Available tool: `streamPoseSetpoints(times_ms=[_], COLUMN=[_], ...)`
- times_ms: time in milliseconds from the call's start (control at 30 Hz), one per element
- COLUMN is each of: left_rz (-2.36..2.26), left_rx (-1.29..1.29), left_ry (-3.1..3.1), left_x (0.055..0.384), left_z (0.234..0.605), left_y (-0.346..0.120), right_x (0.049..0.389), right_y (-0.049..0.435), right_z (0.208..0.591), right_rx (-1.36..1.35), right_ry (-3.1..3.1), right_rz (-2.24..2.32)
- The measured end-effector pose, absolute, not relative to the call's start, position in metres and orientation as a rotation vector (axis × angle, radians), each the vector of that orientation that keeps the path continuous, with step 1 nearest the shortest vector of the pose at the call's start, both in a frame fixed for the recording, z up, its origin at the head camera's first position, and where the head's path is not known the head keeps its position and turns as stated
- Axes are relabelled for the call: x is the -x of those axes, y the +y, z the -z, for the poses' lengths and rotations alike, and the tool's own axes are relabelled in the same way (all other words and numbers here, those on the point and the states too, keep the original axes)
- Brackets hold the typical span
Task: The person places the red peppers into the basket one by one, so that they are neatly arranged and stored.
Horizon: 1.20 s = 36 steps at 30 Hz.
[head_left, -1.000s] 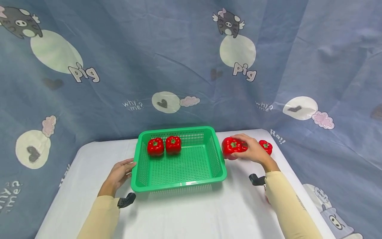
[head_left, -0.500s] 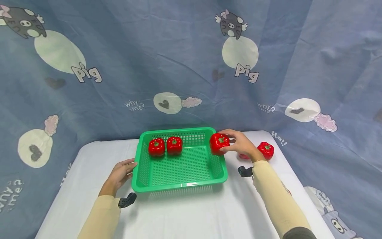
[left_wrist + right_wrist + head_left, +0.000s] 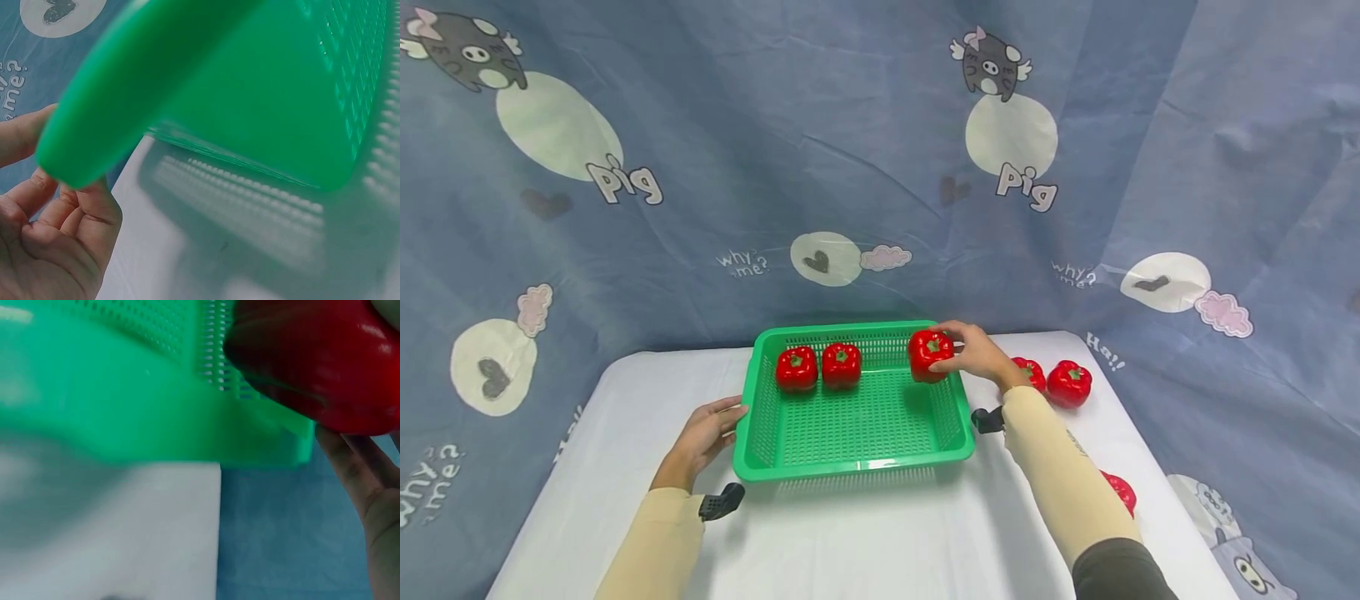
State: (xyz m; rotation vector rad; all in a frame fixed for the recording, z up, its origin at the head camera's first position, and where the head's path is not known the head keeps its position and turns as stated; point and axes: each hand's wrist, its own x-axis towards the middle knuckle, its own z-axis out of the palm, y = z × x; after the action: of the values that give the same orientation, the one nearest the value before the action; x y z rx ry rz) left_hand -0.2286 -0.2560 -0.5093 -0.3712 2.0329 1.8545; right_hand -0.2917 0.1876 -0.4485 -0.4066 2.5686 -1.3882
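Note:
A green plastic basket [image 3: 853, 429] with slotted walls stands on the white table. My left hand [image 3: 703, 433] holds its left rim; in the left wrist view the thumb lies on one side of the rim [image 3: 125, 94] and curled fingers on the other. Over the basket's right back part, my right hand [image 3: 976, 357] grips a glossy red bell pepper [image 3: 928, 357] from its right side. That pepper fills the upper right of the right wrist view, above the basket's edge. Inside, toward the back left, sit two red bell peppers, one [image 3: 796, 369] beside the other [image 3: 841, 365].
Right of the basket lie more red bell peppers, one [image 3: 1030, 374] partly behind my right wrist and another [image 3: 1069, 385] beside it. One more pepper [image 3: 1120, 490] is partly hidden by my right sleeve. A blue printed cloth [image 3: 880, 167] hangs behind the table.
My right hand has carried the bell pepper leftward from the table, across the basket's right rim, to over its inside. The left hand stays at the left rim.

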Motion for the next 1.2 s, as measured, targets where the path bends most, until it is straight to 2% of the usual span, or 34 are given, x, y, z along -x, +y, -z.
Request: streamPoseSetpoints(times_ms=[533, 1200], left_rz=[-1.872, -1.866], left_rx=[0.336, 0.355], left_ry=[2.030, 2.031], left_x=[0.230, 0.228], left_z=[0.510, 0.510], left_y=[-0.257, -0.258], right_x=[0.312, 0.318], right_y=[0.148, 0.119], right_z=[0.477, 0.498], right_rx=[0.213, 0.269], right_ry=[2.595, 2.646], right_rz=[1.416, 1.402])
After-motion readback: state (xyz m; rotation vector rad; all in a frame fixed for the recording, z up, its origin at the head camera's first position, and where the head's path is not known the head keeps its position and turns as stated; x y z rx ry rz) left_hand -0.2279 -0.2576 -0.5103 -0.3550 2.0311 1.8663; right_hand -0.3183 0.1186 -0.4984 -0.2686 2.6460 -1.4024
